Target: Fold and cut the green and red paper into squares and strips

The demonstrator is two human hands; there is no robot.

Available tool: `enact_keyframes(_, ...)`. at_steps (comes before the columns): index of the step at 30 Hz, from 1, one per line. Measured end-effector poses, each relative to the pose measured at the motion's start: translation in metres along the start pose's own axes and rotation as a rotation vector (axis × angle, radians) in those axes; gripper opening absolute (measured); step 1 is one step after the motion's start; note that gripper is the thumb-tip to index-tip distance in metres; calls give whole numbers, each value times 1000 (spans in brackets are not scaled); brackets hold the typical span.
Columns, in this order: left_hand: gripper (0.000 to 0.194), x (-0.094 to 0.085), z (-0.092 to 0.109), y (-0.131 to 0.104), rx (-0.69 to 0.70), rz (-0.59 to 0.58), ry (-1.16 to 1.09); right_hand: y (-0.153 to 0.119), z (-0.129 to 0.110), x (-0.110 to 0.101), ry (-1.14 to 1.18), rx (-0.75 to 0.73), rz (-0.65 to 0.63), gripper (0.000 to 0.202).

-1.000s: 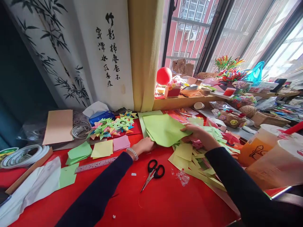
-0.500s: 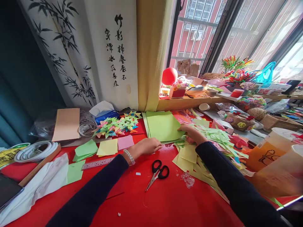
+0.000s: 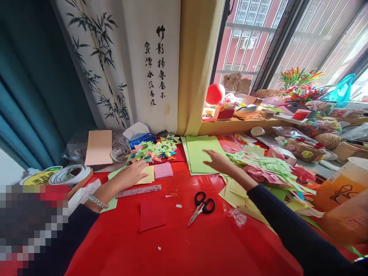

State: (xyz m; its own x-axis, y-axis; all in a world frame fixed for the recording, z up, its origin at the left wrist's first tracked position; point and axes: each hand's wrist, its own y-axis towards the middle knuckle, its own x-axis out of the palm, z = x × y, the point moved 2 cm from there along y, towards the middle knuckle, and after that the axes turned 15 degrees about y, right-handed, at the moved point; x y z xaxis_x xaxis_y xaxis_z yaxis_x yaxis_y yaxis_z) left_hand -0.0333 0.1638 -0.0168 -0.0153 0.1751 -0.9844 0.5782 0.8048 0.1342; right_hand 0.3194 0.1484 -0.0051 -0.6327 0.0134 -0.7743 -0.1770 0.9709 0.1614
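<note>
left hand [image 3: 130,177]: half-curled by yellow paper [image 3: 149,176], hold unclear
right hand [image 3: 217,161]: spread, empty, over green sheets [image 3: 202,147]
paper step: likely handling; needs pinch

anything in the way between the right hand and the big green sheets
Nothing visible: the right hand is directly over the green sheets. The scissors lie nearer the wearer, and the strips are off to the right.

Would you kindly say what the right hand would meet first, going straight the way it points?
The right hand would probably meet the green sheets beneath it first, though its height is unclear.
</note>
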Motion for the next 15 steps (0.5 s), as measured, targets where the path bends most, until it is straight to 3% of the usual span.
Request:
enact_keyframes(2, 58, 14, -17, -15, -87, -56, 13, -9, -24, 23, 69, -113, -172, 27)
enact_keyframes(4, 64, 23, -25, -25, -130, -60, 33, -11, -47, 49, 122, -188, -254, 23)
enact_keyframes(8, 51, 27, -21, -28, -80, -3, 96, 8, -82, 94, 215, -232, -212, 29)
enact_keyframes(12, 43, 25, -12, -27, -53, 64, 132, 36, -90, 123, 297, -99, -158, 31)
enact_keyframes(15, 43, 23, -9, -25, -58, 53, 159, 47, -84, 128, 379, 53, -129, 28)
